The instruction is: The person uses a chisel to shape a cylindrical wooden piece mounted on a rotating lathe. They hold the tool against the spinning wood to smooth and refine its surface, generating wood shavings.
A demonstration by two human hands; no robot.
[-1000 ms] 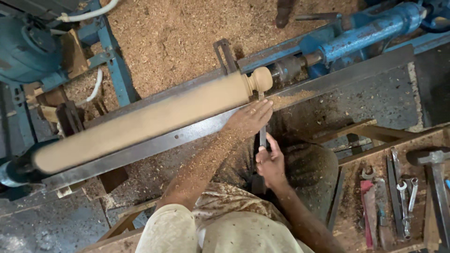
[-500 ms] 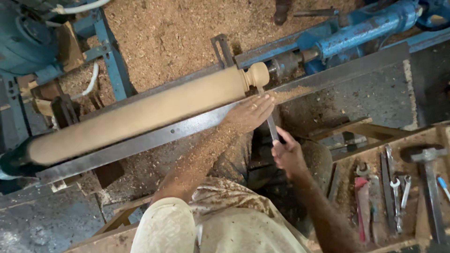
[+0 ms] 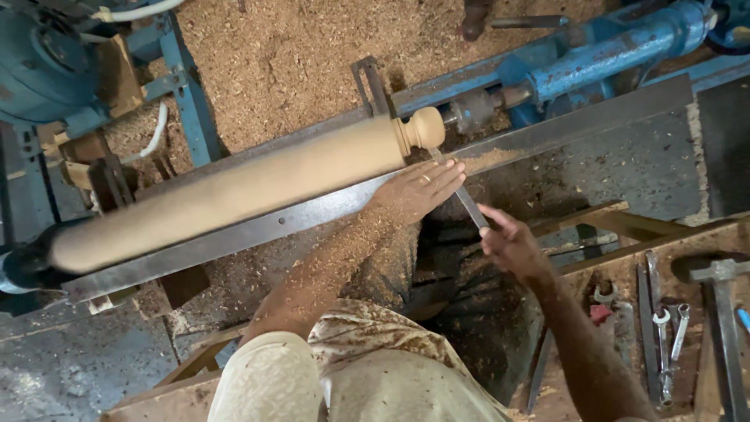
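A long wooden spindle [image 3: 234, 191] lies mounted along the lathe, running from the motor end [image 3: 39, 55] at the left to the tailstock [image 3: 601, 59] at the right, with a turned knob [image 3: 426, 129] at its right end. In front of the spindle, parallel to it, runs the tool rest bar [image 3: 234, 238]. The left hand [image 3: 414, 191] lies on that bar just below the knob. The right hand [image 3: 512, 246] sits right of it and nearer the person, holding a chisel [image 3: 469, 205] that passes under the left fingers toward the knob. Behind the lathe, sawdust [image 3: 289, 55] covers the floor. At the right edge, wrenches [image 3: 668, 340] and a hammer [image 3: 723, 305] lie in a wooden tray [image 3: 625, 234].
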